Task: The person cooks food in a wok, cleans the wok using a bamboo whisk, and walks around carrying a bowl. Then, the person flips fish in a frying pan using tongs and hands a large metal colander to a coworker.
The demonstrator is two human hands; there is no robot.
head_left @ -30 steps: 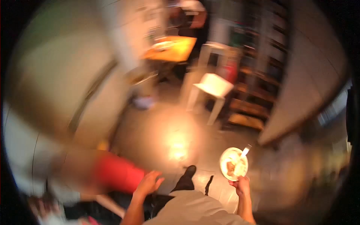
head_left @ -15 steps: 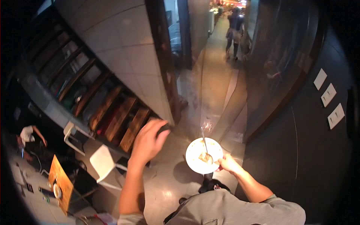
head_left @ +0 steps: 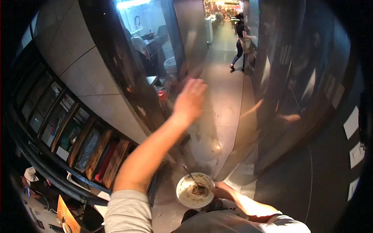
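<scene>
My right hand [head_left: 224,191] grips the rim of a white bowl [head_left: 183,194] at the bottom centre. The bowl holds some brownish food [head_left: 198,190] and a metal spoon [head_left: 187,169], whose handle leans over the far rim. Stretched forward at the centre, my left hand [head_left: 190,99] touches or nearly touches a see-through curtain of strips [head_left: 194,50]. Its fingers point up and lie close to each other, and nothing shows in them.
Wooden stairs [head_left: 93,155] with a dark rail descend at the left. Beyond the curtain a corridor [head_left: 225,93] leads to a walking person [head_left: 240,42]. A lit room [head_left: 159,35] opens at its left. White switch plates [head_left: 356,154] are on the dark right wall.
My left hand has reached forward and up to the curtain. The view has turned right and come nearer the doorway. The bowl, still in my right hand, now appears lower.
</scene>
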